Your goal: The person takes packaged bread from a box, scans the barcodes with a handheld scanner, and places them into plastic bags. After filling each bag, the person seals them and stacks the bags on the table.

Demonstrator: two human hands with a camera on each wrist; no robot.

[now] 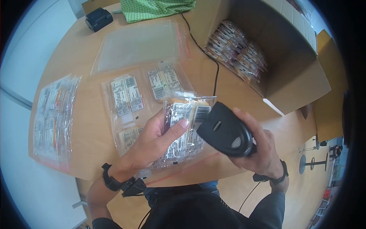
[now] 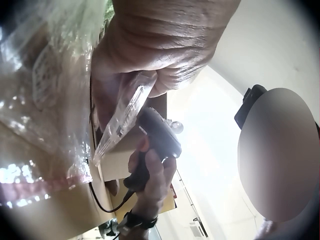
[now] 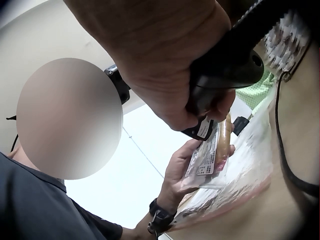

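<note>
My left hand (image 1: pixel 152 145) grips a clear plastic packet (image 1: pixel 181 114), its thumb lying across the front. Two white printed labels show on the packet, the right one with a barcode (image 1: pixel 202 113). In the right wrist view the packet (image 3: pixel 207 157) shows a tan, elongated content beside the labels. A black handheld barcode scanner (image 1: pixel 225 131) is in the grip of my right hand (image 1: pixel 265 154), its front end close to the barcode label. Seen from the left wrist, the scanner (image 2: pixel 161 134) faces the packet's thin edge (image 2: pixel 125 112).
Below the packet lies a clear bag with several labelled packets (image 1: pixel 127 95). Another filled bag (image 1: pixel 55 118) is at the left, flat clear bags (image 1: pixel 137 44) farther back. A cardboard box (image 1: pixel 297 76) at right holds packets (image 1: pixel 236 51). A black cable (image 1: pixel 217 72) crosses the table near a green cloth (image 1: pixel 156 9).
</note>
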